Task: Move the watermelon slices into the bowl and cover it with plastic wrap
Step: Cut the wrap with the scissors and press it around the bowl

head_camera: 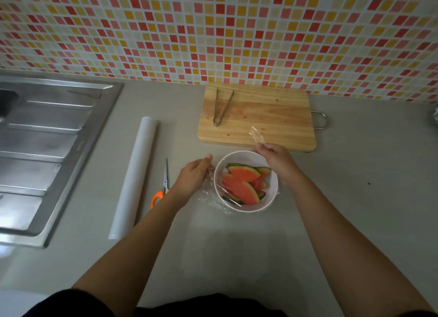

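Two hands (193, 174) (275, 156), plastic wrap (257, 136) pinched in each, over one bowl (271, 193), about four watermelon slices (241, 188).

A round white bowl (248, 158) stands upright, holding overlapping watermelon slices (241, 186) with red flesh and green rinds. Clear plastic wrap (211, 198) lies crumpled against the bowl's left side, with 1 corner lifted beyond its far rim. The white wrap roll (135, 174) lies well to the left.
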### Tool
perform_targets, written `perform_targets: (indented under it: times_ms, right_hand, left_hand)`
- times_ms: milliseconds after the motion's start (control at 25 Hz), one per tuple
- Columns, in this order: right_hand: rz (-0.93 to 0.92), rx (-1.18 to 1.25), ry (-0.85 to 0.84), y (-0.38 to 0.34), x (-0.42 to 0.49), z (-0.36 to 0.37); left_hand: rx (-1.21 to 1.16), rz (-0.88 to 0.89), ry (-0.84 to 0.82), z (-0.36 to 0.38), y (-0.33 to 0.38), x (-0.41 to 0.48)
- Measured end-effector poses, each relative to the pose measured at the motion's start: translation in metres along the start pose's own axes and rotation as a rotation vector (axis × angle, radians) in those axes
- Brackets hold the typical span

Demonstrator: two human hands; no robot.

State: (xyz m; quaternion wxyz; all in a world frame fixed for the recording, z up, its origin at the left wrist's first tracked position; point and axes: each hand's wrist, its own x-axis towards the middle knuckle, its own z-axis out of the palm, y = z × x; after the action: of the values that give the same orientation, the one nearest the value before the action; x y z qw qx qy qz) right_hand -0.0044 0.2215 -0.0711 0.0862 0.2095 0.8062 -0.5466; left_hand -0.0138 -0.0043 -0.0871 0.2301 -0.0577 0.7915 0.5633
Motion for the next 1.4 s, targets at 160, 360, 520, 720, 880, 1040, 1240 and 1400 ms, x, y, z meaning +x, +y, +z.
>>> perform_targets:
  times_ms: [160,360,520,720,880,1040,1240,1400]
  right_hand:
    - [0.101,0.250,0.034,0.009,-0.002,-0.007]
    - [0.150,0.343,0.047,0.009,-0.002,-0.016]
    - [0.174,0.339,0.009,0.004,-0.001,-0.021]
    - [0.167,0.417,-0.021,0.005,-0.001,-0.018]
    - [0.188,0.527,-0.030,0.007,-0.004,-0.014]
    - [0.227,0.409,-0.074,0.003,0.000,-0.012]
    - [0.252,0.207,-0.124,0.002,0.004,-0.011]
    - [0.204,0.287,-0.027,-0.001,0.005,-0.007]
  left_hand:
    - [-0.057,0.129,0.109,-0.006,-0.004,0.003]
    - [0.083,0.105,0.076,-0.012,0.010,0.008]
    - [0.362,0.173,-0.015,-0.019,0.021,0.018]
    - [0.026,0.214,-0.037,-0.016,0.018,0.018]
    - [-0.270,0.139,-0.080,-0.009,0.019,0.017]
    - [-0.254,0.070,-0.089,-0.004,0.023,0.019]
    - [0.026,0.119,-0.054,-0.007,0.029,0.021]
    - [0.131,0.203,-0.103,-0.011,0.030,0.022]
